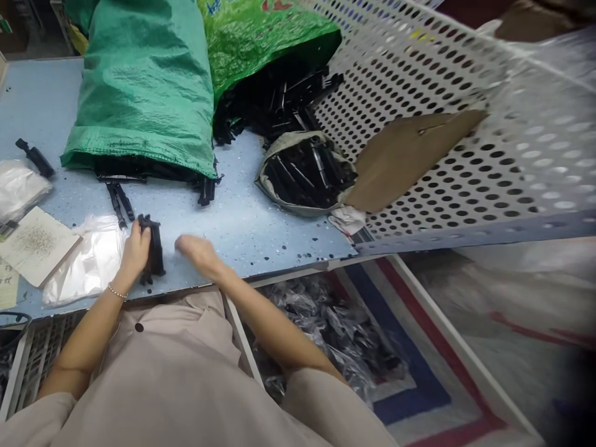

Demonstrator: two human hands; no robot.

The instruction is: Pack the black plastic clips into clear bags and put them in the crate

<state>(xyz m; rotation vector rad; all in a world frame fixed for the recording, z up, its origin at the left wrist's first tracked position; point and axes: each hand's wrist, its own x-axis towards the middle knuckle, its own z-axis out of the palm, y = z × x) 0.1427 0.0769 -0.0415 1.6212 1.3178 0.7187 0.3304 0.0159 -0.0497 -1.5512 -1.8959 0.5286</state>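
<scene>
Head view: the left hand (135,251) has its grip closed around a small upright bundle of black parts (154,248), which sits at the near edge of the bench (237,205). The fingers cover the bundle's left side, so the number of pieces cannot be counted. The right hand (198,253) is just to the right of the bundle, apart from it, with curled fingers; motion blur smears it, and I cannot tell whether its grip holds anything.

The green woven bag (149,81) is cut off by the top edge, and most of its contents are hidden, with only dark ends poking out along its mouth. Beside it, the glossy green bag (265,37) is cropped too; the black pieces (288,93) in its shadowed opening merge together. A round cloth sack (286,207) shows more black pieces inside. Below the bench, clear wrapping (335,335) makes the dark contents of an open bin hard to make out. The far right blurs into darkness.

The white perforated crate (512,143) walls off the right side, a brown sheet (410,155) leaning against it. On the left, clear plastic bags (88,261) lie right by the left hand, and two loose pieces (120,203) lie just beyond it. Open room for moving runs from the right hand toward the sack, bounded by the bench's front edge.
</scene>
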